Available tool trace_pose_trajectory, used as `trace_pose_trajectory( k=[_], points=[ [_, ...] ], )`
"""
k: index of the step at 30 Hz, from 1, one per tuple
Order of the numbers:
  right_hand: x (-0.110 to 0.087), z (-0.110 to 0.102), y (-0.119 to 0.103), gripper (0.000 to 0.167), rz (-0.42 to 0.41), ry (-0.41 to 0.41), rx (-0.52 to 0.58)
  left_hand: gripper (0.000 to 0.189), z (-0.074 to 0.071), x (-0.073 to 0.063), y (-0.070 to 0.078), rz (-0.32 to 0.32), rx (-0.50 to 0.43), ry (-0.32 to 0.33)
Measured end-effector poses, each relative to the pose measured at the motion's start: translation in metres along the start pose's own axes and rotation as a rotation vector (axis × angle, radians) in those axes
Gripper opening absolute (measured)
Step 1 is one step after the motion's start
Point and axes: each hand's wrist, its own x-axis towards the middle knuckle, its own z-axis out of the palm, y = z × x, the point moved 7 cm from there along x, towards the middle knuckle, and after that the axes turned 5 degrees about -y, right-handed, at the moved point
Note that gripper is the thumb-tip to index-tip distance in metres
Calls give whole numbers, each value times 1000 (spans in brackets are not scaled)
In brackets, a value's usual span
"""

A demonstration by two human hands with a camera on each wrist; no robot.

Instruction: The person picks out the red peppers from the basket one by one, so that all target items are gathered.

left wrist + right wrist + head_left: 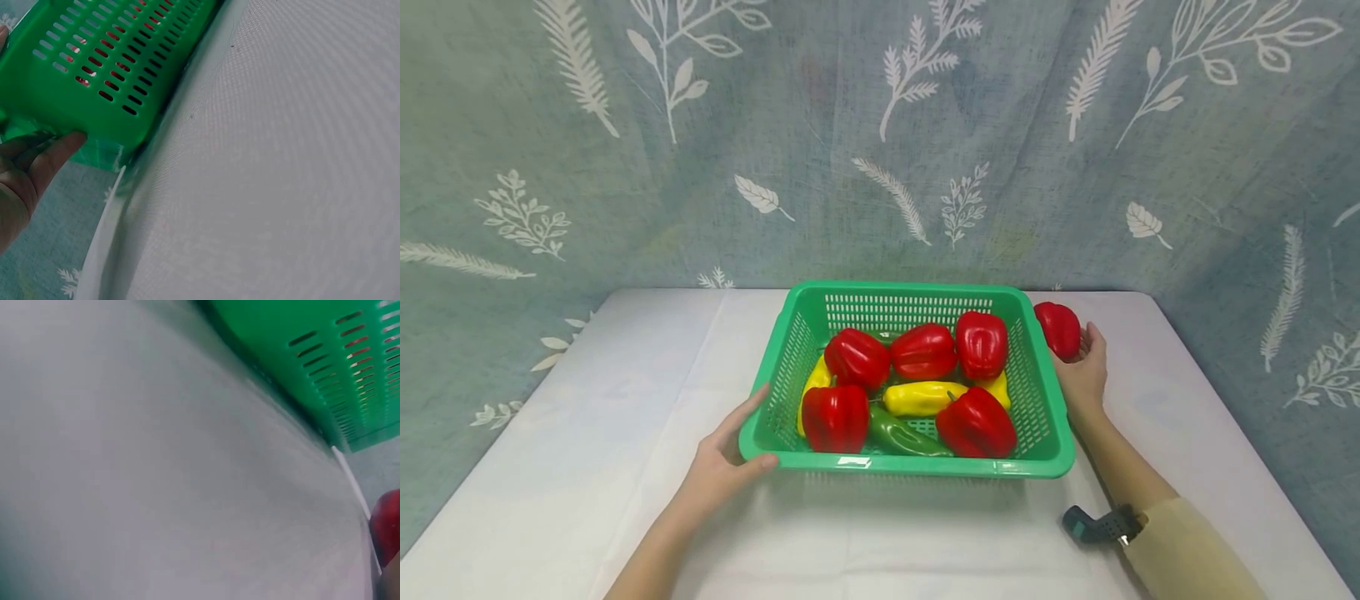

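A green plastic basket holds several red bell peppers, long yellow peppers and green peppers. My left hand holds its front left corner, the thumb at the front rim and the fingers along the left side. The left wrist view shows those fingers touching the slotted basket's outer wall. Just beyond the basket's right side, my right hand grips another red bell pepper. Only part of that pepper shows at the right wrist view's edge; most of the hand is hidden there.
A white cloth covers the table. Behind it hangs a grey-green curtain with white leaf prints, which also runs along both sides. A dark band with a small device sits on the right wrist, by a beige sleeve.
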Motion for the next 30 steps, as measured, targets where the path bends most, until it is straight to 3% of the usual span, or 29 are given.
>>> trace_pose_trajectory(
  k=[13,25,30],
  points=[
    [-18,-17,-15,88,-23,30,89,79,0,-3,-1,-25,-11,-3],
    [-31,-27,-70,85,-262,-45,36,80,-2,-2,0,-62,79,3],
    [-38,-24,-97,86,-397,-100,-92,79,-2,-2,1,-54,83,5]
  ],
)
